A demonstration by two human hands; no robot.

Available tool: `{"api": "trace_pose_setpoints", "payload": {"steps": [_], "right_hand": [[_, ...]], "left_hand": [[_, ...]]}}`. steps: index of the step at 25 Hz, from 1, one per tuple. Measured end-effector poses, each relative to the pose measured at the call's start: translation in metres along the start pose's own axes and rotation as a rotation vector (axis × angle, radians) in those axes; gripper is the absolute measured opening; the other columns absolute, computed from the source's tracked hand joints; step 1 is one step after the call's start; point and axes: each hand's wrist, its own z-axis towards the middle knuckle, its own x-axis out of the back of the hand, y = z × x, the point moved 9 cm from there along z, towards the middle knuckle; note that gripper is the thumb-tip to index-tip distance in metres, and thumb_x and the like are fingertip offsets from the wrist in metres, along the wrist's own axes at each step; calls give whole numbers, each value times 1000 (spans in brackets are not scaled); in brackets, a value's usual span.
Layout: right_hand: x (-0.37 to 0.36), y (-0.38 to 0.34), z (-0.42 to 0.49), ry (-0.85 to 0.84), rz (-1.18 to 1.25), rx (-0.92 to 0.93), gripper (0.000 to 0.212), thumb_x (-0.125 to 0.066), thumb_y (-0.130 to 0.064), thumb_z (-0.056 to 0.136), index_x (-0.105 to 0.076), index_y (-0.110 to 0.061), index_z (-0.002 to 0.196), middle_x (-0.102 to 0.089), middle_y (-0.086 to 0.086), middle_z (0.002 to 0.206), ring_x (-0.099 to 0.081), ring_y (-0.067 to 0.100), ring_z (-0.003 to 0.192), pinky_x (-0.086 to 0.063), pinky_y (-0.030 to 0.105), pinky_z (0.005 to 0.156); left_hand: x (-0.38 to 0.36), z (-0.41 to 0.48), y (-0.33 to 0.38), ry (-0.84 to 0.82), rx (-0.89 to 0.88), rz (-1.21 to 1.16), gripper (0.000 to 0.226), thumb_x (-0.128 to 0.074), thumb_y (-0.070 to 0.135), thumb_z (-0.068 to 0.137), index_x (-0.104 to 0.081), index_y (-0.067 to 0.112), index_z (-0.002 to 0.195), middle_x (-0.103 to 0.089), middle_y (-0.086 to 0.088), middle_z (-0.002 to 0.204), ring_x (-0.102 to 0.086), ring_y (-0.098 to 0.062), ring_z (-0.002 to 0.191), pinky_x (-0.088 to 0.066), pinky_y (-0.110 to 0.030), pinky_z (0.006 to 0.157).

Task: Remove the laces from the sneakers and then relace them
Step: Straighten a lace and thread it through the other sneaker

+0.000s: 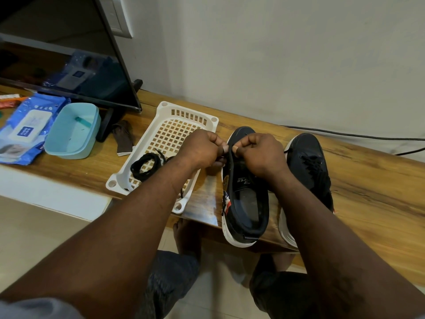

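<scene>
Two black sneakers with white soles stand on the wooden table, toes away from me. The left sneaker shows no lace in its visible part, and its left eyelet edge is pinched between my left hand and my right hand. Whether a lace end sits in my fingers I cannot tell. The right sneaker still carries its black lace. A loose black lace lies coiled in the white plastic basket just left of my left hand.
A television stands at the back left. In front of it are a teal tub, a blue wipes pack and a brown cloth. A black cable runs along the wall at the right. The table's near edge passes under the sneakers' heels.
</scene>
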Motion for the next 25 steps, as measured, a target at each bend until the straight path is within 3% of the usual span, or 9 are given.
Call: {"api": "trace_pose_setpoints", "payload": {"steps": [3, 7, 10, 13, 15, 17, 19, 23, 25], "right_hand": [[-3, 1, -1, -19, 27, -4, 17, -76, -20, 94, -76, -29, 79, -75, -11, 84, -70, 7, 84, -59, 32, 79], [2, -1, 2, -8, 33, 21, 8, -79, -22, 90, -76, -29, 89, -73, -11, 83, -69, 8, 84, -58, 33, 83], [8, 1, 2, -41, 49, 36, 21, -82, -22, 88, -73, -25, 107, -71, -11, 84, -67, 5, 85, -53, 26, 77], [16, 8, 3, -27, 94, 22, 15, -78, -21, 92, -74, -25, 106, -73, -10, 89, -70, 7, 89, -55, 27, 79], [29, 14, 5, 38, 85, 7, 11, -73, -19, 95, -75, -26, 103, -73, -11, 88, -70, 8, 87, -55, 27, 79], [42, 25, 7, 68, 29, -36, 11, -70, -17, 95, -75, -23, 103, -72, -11, 87, -71, 13, 85, -56, 25, 75], [47, 37, 7, 27, -1, -92, 11, -73, -20, 94, -74, -22, 105, -72, -9, 89, -74, 18, 87, -56, 23, 70], [30, 44, -1, -197, 98, -166, 60, -91, -45, 76, -63, -25, 125, -68, -4, 117, -70, 20, 105, -63, 45, 87], [21, 44, -8, -268, -9, -156, 84, -93, -49, 71, -52, -28, 141, -59, -5, 128, -66, 23, 110, -61, 50, 91]], "left_hand": [[-2, -2, 2, 3, -8, -4, 7, -68, 8, 99, -74, 8, 96, -76, -14, 95, -74, -17, 75, -62, -28, 66], [8, -2, 10, 125, 55, -61, 14, -57, 1, 100, -67, 8, 94, -75, -21, 95, -77, -29, 74, -66, -40, 68], [46, -6, 34, 361, -90, -447, 15, -46, 3, 99, -62, 3, 98, -77, -18, 93, -79, -32, 75, -66, -43, 68], [51, -11, 41, 309, -147, -848, 20, -41, 8, 100, -56, 8, 87, -68, -5, 68, -66, -21, 59, -57, -33, 57], [45, -5, 40, 289, -106, -461, 21, -43, 9, 99, -53, 12, 82, -56, -3, 66, -51, -17, 57, -48, -33, 55], [23, 2, 39, 170, -85, 275, 18, -49, 12, 100, -63, 5, 92, -66, -11, 86, -62, -28, 77, -55, -41, 72], [1, 0, 34, 37, -78, 660, 24, -57, 22, 103, -71, 3, 107, -72, -15, 105, -67, -33, 98, -55, -40, 85], [-14, -10, 35, -31, -112, 755, 23, -69, 33, 99, -75, 12, 107, -73, -7, 103, -67, -26, 99, -55, -39, 91], [-7, -7, 40, 36, -131, 542, 10, -67, 22, 99, -73, 13, 99, -71, -4, 100, -66, -23, 94, -55, -37, 87]]}}
